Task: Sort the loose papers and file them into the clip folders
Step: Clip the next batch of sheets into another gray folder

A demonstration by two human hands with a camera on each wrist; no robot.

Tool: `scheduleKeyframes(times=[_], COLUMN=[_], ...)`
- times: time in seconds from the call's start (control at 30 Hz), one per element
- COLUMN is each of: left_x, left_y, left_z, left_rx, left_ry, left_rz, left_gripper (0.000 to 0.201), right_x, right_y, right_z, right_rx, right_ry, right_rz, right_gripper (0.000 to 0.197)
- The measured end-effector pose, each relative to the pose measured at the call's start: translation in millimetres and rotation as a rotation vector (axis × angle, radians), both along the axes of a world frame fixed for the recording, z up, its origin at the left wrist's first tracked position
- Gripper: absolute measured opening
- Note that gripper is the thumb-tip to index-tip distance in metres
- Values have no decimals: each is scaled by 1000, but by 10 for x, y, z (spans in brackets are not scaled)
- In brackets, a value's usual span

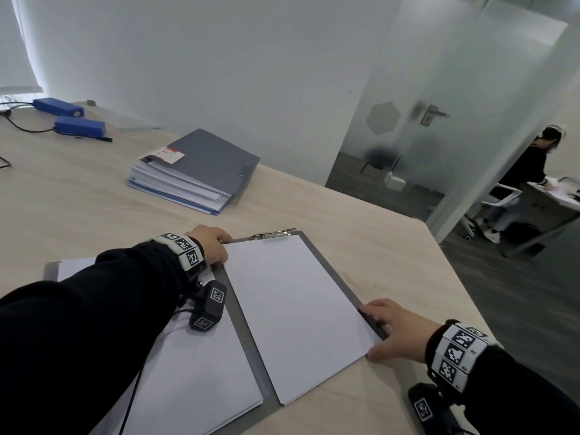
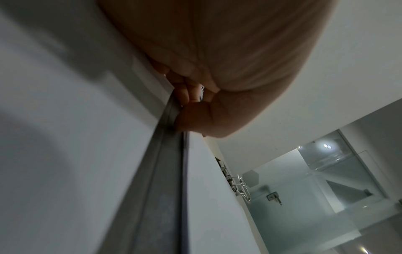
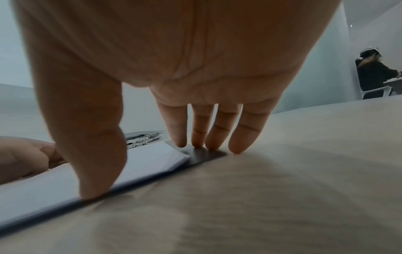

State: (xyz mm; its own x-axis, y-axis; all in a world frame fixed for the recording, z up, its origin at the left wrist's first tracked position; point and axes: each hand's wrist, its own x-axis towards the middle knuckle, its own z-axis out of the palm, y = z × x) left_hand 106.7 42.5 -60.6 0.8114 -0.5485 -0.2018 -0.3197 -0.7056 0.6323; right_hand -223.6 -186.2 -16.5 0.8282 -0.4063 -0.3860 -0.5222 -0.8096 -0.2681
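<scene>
A grey clip folder (image 1: 245,334) lies open on the table in front of me. White paper stacks lie on both halves, the right stack (image 1: 292,309) under a metal clip (image 1: 271,235) and the left stack (image 1: 194,372) under my forearm. My left hand (image 1: 213,246) sits at the right stack's top-left corner. Its fingers (image 2: 185,96) are curled onto the spine (image 2: 165,180) and I see nothing held. My right hand (image 1: 395,331) is at the stack's lower right. Its straight fingers (image 3: 195,134) touch the folder cover (image 3: 204,155), and the thumb meets the paper edge (image 3: 65,182).
A pile of filled grey and blue folders (image 1: 201,164) lies further back. Two blue boxes (image 1: 78,124) with cables sit at the far left. The table edge (image 1: 455,277) runs close on my right. Beyond a glass door (image 1: 433,114), a person (image 1: 530,171) sits at another desk.
</scene>
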Motion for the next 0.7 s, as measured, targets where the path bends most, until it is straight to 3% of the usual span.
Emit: scheduleKeyframes(times=[0.7], left_x=[45], left_y=[5], left_z=[-38], left_rx=[-11], left_ry=[-11], left_rz=[-23], left_gripper=[50], right_x=[-1], right_y=[-21], right_z=[-20], right_rx=[-3], right_ry=[10], right_rz=[-24], right_gripper=[79])
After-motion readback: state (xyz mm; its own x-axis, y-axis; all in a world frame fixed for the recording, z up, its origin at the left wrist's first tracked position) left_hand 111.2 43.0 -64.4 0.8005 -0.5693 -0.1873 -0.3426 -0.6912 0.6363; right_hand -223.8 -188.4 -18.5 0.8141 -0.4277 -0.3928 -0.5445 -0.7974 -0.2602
